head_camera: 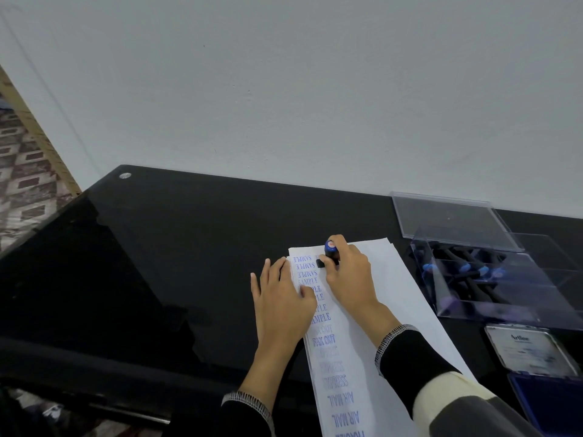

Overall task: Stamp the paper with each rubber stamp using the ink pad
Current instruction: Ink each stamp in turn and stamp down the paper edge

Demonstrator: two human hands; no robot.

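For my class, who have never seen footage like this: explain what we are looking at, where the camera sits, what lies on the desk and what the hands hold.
There is no machine: a person works with bare hands. The one picture comes from a camera worn on the head, looking down. On the black desk lies a sheet of paper with a column of blue prints: SAMPLE, FAX OUT, AIR MAIL. The right hand grips a rubber stamp and holds it on the paper near its far end. The left hand lies flat, steadying the sheet's edge. At the right stand a clear box of stamps, its lid and an open blue ink pad.
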